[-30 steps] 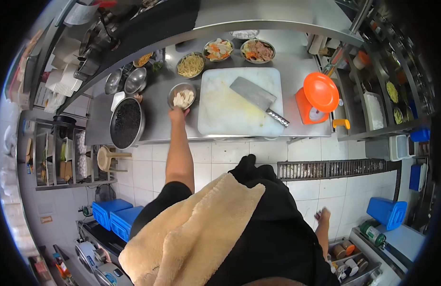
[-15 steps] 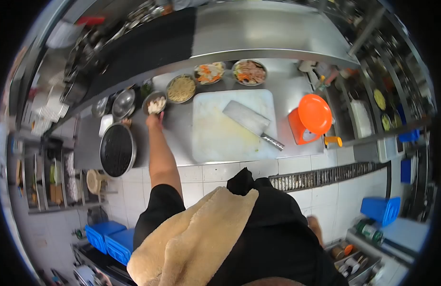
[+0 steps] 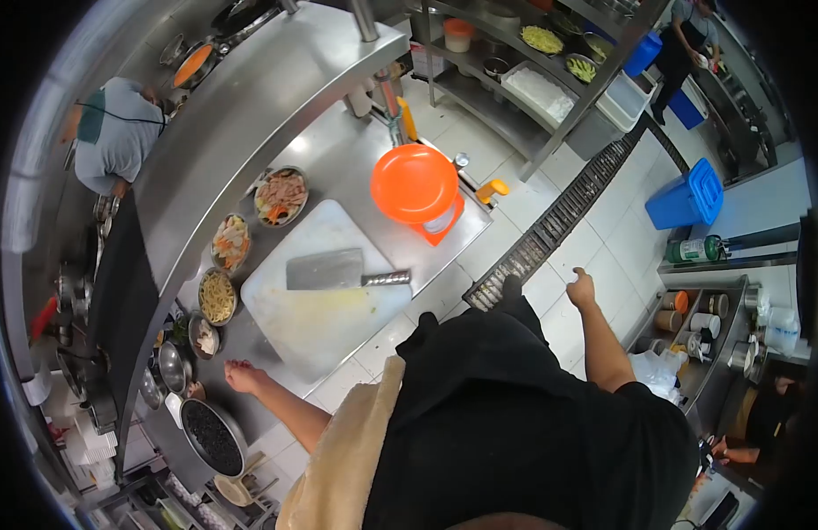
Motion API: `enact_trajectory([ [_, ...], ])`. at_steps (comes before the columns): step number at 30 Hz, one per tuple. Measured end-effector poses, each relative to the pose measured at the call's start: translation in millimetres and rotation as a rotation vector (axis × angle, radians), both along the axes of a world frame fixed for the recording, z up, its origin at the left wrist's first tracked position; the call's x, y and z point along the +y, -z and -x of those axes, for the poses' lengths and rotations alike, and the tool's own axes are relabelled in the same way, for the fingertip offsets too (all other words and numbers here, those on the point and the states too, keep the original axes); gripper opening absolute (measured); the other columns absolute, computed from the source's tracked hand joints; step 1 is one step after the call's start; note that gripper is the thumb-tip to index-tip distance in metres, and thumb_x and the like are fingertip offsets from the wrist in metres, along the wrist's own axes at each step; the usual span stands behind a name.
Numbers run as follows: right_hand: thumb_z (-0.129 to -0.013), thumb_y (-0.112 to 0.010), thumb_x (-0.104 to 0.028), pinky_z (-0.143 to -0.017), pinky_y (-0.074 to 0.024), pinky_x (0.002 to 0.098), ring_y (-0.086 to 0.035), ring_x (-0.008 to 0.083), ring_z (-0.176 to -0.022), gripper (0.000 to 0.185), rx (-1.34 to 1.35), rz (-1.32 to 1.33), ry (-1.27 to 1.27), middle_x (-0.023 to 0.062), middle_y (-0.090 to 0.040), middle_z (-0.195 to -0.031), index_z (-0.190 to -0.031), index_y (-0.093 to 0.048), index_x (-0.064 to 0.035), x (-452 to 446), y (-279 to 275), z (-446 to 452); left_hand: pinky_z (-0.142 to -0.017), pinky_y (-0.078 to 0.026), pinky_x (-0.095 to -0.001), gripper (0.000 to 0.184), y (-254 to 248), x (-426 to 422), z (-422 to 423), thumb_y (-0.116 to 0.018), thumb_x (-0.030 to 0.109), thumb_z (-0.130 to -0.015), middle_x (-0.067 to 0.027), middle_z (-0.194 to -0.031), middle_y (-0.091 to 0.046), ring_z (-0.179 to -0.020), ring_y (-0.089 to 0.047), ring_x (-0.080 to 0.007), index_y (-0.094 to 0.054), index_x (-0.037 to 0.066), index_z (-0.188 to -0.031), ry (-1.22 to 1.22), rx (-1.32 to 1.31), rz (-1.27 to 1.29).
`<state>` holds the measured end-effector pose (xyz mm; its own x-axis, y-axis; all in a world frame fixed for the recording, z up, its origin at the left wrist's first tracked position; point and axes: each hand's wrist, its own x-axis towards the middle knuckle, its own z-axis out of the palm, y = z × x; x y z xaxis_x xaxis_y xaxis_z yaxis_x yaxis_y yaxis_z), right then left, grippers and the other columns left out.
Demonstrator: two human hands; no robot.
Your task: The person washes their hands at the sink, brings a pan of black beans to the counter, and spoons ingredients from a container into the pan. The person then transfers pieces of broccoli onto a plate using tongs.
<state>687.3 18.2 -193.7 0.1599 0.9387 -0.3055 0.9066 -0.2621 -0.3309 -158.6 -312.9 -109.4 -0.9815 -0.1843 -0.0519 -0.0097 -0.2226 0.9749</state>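
Note:
My left hand (image 3: 243, 377) hovers at the table's front edge, close to the small metal bowl of pale pieces (image 3: 204, 336) but apart from it. Its fingers look loosely apart and hold nothing I can see. Out over the floor on the other side, my right hand (image 3: 582, 289) hangs away from everything, fingers loose and without an object. A cleaver (image 3: 325, 270) lies flat on the white cutting board (image 3: 294, 340). Behind the board stand a bowl of noodle-like strips (image 3: 217, 297), a bowl of mixed vegetables (image 3: 230, 243) and a bowl of sliced meat (image 3: 281, 195).
An orange kitchen scale (image 3: 415, 184) stands at the table's right end. A wide pan with black contents (image 3: 213, 436) sits at the left end, near empty metal bowls (image 3: 174, 366). A floor drain grate (image 3: 559, 221) runs past a blue bin (image 3: 687, 196). Other people work nearby.
My view has turned to the right. My left hand has drawn back from the small bowl of pale pieces, which stays on the table. My right hand has come into view, stretched out sideways.

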Motion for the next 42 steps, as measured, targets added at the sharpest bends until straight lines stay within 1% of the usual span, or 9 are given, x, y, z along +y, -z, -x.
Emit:
enact_trajectory([
  [5,-0.079,-0.056,0.0,-0.088,-0.0537,0.051,-0.067,0.0483,-0.101,0.029,0.004,-0.032,0.294,0.0296,-0.07,-0.103,-0.106,-0.064,-0.002,64.1,-6.2,-55.5,-0.053,-0.037,-0.0292,0.018,-91.4,90.4,-104.1,-0.067,0.011,-0.09,-0.0002,-0.07,-0.049,-0.059,-0.044,-0.0126,-0.052,0.009,-0.081,-0.219,0.18,0.188],
  [11,-0.083,-0.054,-0.004,-0.08,-0.0538,0.0544,-0.067,0.0496,-0.091,0.013,0.081,-0.101,0.087,0.0286,-0.069,-0.091,-0.092,-0.062,-0.0008,193.2,35.2,-97.8,-0.068,-0.042,-0.031,0.016,-125.2,165.6,-176.4,-0.066,0.006,-0.089,0.0021,-0.082,-0.052,-0.075,-0.048,-0.0128,-0.05,0.007,-0.085,-0.128,0.362,0.459],
  [13,-0.083,-0.062,-0.012,-0.082,-0.0558,0.0531,-0.069,0.0487,-0.09,0.017,0.038,-0.079,-0.122,0.025,-0.072,-0.091,-0.096,-0.066,-0.0009,238.0,68.7,-101.5,-0.075,-0.044,-0.0296,0.008,-158.6,212.3,-222.6,-0.065,0.005,-0.091,0.0014,-0.092,-0.058,-0.078,-0.05,-0.0127,-0.061,0.004,-0.098,-0.024,0.486,0.545],
  [14,-0.081,-0.072,-0.023,-0.09,-0.0557,0.0518,-0.07,0.0459,-0.1,0.039,0.409,0.274,0.115,0.0236,-0.073,-0.1,-0.113,-0.068,-0.001,255.9,53.2,-89.3,-0.077,-0.045,-0.0292,0.015,-182.5,235.8,-248.3,-0.065,0.004,-0.092,0.0005,-0.097,-0.062,-0.079,-0.051,-0.0129,-0.067,0.002,-0.107,0.009,0.533,0.531],
  [17,-0.079,-0.077,-0.03,-0.101,-0.0514,0.0502,-0.065,0.0445,-0.116,0.061,0.351,0.038,-0.468,0.0264,-0.07,-0.118,-0.13,-0.063,0.0006,306.7,83.1,-73.6,-0.078,-0.046,-0.0287,0.03,-216.4,255.1,-278.0,-0.067,0.007,-0.095,-0.001,-0.107,-0.066,-0.082,-0.053,-0.0123,-0.069,0.004,-0.124,0.084,0.664,0.783],
  [30,-0.088,-0.071,-0.031,-0.111,-0.0439,0.0452,-0.057,0.0411,-0.13,0.058,0.338,-0.061,-0.657,0.027,-0.061,-0.137,-0.134,-0.061,0.0034,568.3,46.9,181.8,-0.083,-0.049,-0.03,0.026,-297.7,436.0,-297.7,-0.069,0.018,-0.1,-0.005,-0.116,-0.063,-0.096,-0.059,-0.0141,-0.071,0.01,-0.125,0.016,0.868,1.014],
  [35,-0.087,-0.073,-0.033,-0.108,-0.0469,0.0471,-0.056,0.0396,-0.131,0.065,0.467,0.159,-0.365,0.0267,-0.061,-0.137,-0.141,-0.057,0.0001,675.8,116.0,283.2,-0.095,-0.052,-0.035,0.031,-330.0,480.0,-287.2,-0.068,0.021,-0.099,-0.0119,-0.121,-0.07,-0.109,-0.067,-0.0201,-0.068,0.006,-0.127,-0.179,0.749,1.037],
  [39,-0.086,-0.072,-0.029,-0.107,-0.0476,0.0478,-0.056,0.0382,-0.132,0.073,0.523,0.291,-0.121,0.0263,-0.057,-0.141,-0.148,-0.047,0.0005,783.2,245.7,335.4,-0.096,-0.052,-0.0355,0.032,-294.1,472.6,-310.4,-0.067,0.021,-0.1,-0.0127,-0.123,-0.069,-0.11,-0.066,-0.021,-0.068,0.006,-0.128,-0.435,0.73,1.21],
  [42,-0.086,-0.07,-0.026,-0.109,-0.0458,0.0468,-0.053,0.0384,-0.135,0.078,0.418,0.127,0.05,0.0266,-0.052,-0.147,-0.152,-0.04,0.0029,852.0,313.0,356.6,-0.097,-0.051,-0.036,0.032,-168.9,507.3,-375.9,-0.067,0.021,-0.1,-0.0133,-0.124,-0.068,-0.111,-0.066,-0.0217,-0.067,0.005,-0.128,-0.423,0.499,1.367],
])
